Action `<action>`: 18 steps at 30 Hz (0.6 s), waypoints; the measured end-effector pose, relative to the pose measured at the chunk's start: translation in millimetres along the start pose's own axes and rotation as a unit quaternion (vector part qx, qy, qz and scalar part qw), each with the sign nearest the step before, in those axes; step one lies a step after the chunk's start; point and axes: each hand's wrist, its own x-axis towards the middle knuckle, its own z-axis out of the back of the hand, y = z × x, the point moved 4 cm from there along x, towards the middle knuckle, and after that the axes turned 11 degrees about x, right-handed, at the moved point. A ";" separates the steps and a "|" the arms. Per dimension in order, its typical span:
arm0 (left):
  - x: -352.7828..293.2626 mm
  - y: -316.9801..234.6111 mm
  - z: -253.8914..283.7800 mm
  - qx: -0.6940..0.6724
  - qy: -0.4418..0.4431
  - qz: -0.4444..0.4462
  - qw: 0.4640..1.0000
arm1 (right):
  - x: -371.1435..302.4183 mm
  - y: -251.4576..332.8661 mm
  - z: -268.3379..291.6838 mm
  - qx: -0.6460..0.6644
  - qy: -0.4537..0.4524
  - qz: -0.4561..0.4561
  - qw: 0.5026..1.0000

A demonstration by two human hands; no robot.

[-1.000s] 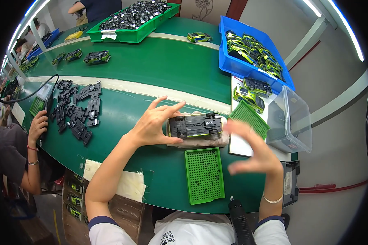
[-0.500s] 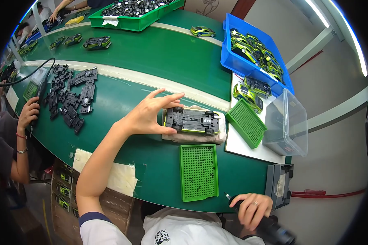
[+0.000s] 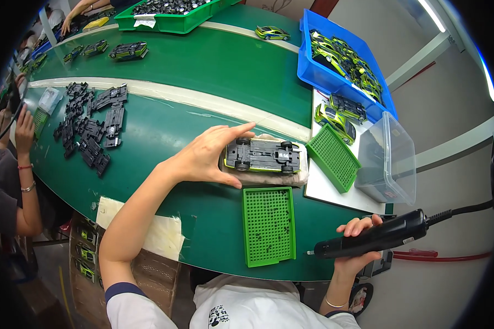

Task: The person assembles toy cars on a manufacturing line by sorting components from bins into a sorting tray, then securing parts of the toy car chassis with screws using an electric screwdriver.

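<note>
Left hand (image 3: pixel 206 153) spread wide at end of upturned toy car (image 3: pixel 266 155), contact unclear, right hand (image 3: pixel 358 263) curled round black screwdriver (image 3: pixel 376 237)

Right hand (image 3: pixel 358 261) raised, black screwdriver (image 3: pixel 374 238) swung rear end upward, cord (image 3: pixel 466 209) now showing

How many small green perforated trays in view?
3 trays: one front centre, one on the white board at right, one far left, partly visible; others may be hidden.

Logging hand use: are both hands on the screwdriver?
No, only the right hand holds the screwdriver; the left hand is by the upturned car.
</note>
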 end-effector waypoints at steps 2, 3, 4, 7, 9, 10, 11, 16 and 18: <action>-1.7 2.0 -5.3 0.021 0.005 -0.006 1.000 | -3.1 3.2 -12.5 -0.025 0.003 -0.012 1.000; -1.4 1.1 -4.2 0.018 0.009 0.005 1.000 | -4.7 2.0 -18.0 -0.014 -0.014 -0.016 1.000; -1.8 1.6 -2.9 0.013 0.010 0.014 1.000 | -5.8 2.3 -22.1 -0.007 -0.030 -0.018 0.999; -1.7 2.1 -2.4 0.008 0.008 0.008 1.000 | -9.5 3.2 -20.2 -0.096 0.010 -0.047 0.994; 0.1 1.3 -3.0 0.005 0.004 0.005 1.000 | -10.2 5.9 -26.4 -0.168 0.023 -0.058 0.984; -0.4 1.6 -3.6 0.004 0.002 0.006 1.000 | -10.9 4.5 -29.7 -0.142 -0.024 -0.039 0.989; -0.8 0.6 -3.3 0.005 0.002 0.006 1.000 | -11.5 3.1 -31.3 -0.116 -0.071 -0.020 0.990; -0.2 -46.3 4.6 0.181 -0.090 -0.175 0.964 | -8.9 -5.9 -25.2 -0.028 -0.055 -0.020 0.998; -5.3 -66.0 -24.6 0.118 -0.048 -0.248 0.960 | -8.9 -1.8 -25.9 0.007 -0.016 -0.019 1.000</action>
